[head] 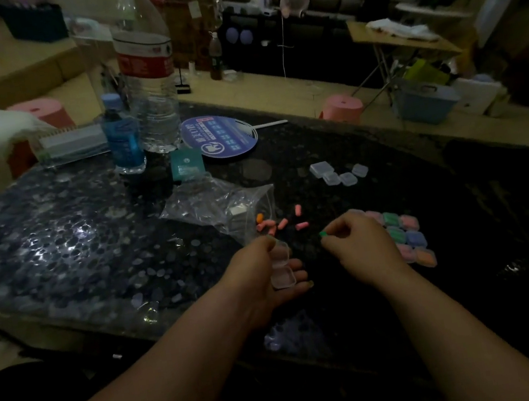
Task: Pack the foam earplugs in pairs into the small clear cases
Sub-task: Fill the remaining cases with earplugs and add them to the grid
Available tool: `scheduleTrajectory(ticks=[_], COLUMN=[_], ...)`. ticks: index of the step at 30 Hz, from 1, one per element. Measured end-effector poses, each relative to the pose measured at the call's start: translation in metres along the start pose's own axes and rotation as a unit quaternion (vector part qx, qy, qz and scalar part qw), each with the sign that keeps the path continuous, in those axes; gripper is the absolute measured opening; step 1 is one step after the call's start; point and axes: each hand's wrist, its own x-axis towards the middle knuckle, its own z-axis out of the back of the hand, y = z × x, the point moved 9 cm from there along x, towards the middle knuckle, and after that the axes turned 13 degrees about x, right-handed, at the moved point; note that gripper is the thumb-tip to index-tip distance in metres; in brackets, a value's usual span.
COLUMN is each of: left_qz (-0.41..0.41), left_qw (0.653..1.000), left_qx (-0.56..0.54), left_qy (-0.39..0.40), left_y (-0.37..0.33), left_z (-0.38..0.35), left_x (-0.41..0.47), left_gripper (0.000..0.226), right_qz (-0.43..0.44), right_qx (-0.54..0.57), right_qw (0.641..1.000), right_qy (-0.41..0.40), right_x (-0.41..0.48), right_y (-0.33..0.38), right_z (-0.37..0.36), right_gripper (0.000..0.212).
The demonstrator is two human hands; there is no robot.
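Foam earplugs (283, 223), pink with one orange, lie loose on a dark, speckled bench (55, 231), just beyond the fingertips of both hands. Farther out past the left fingers stands a tall water bottle (149, 80), upright. A crumpled plastic bag (222, 203) lies between the bottle and those fingers, its near end reaching the loose plugs. The left hand (268, 278) is turned palm-up and the right hand (362, 240) is just beside it, not touching it. Behind the right knuckles, partly hidden by them, sits a cluster of filled cases (405, 234), packed against one another and showing pink, green, blue and orange. Well beyond the right fingers, a few clear cases (338, 174) sit in a small group. The left fingers (296, 276) curl under an open case (280, 266), hinged wide, with the thumb on its far half. The right fingers are bent together, thumb and forefinger pinching a green earplug (323, 234) near the open case's far edge.
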Motion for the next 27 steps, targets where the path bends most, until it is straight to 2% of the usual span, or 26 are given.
scheduleTrajectory(ticks=[3, 6, 12, 14, 17, 21, 24, 27], left_qz=[0.01, 0.024, 0.021, 0.027, 0.034, 0.036, 0.04, 0.039], left_qw=[1.0, 0.999, 0.999, 0.998, 0.998, 0.997, 0.998, 0.998], left_qx=[0.018, 0.031, 0.032, 0.036, 0.035, 0.041, 0.039, 0.028], left_qy=[0.004, 0.022, 0.035, 0.044, 0.05, 0.045, 0.04, 0.049], left_y=[0.005, 0.01, 0.006, 0.007, 0.009, 0.01, 0.01, 0.01], left_z=[-0.002, -0.004, -0.011, -0.014, -0.017, -0.015, -0.012, -0.013], left_x=[-0.002, 0.0, 0.0, -0.002, -0.006, -0.007, -0.008, -0.008], left_gripper=[0.041, 0.046, 0.046, 0.042, 0.039, 0.039, 0.038, 0.035], right_qz=[0.048, 0.093, 0.2, 0.214, 0.225, 0.219, 0.223, 0.225], right_qx=[0.03, 0.015, -0.095, -0.117, -0.142, -0.155, -0.144, -0.113], right_qw=[0.998, 0.992, 0.964, 0.957, 0.95, 0.95, 0.95, 0.955], right_qy=[0.035, 0.079, 0.146, 0.16, 0.165, 0.162, 0.164, 0.154], right_x=[-0.03, -0.046, -0.06, -0.06, -0.062, -0.061, -0.06, -0.058], right_y=[0.013, 0.031, 0.043, 0.044, 0.045, 0.043, 0.04, 0.04], right_z=[0.005, -0.005, -0.029, -0.035, -0.042, -0.045, -0.046, -0.044], right_gripper=[0.008, 0.01, 0.007, 0.011, 0.032, 0.037, 0.033, 0.009])
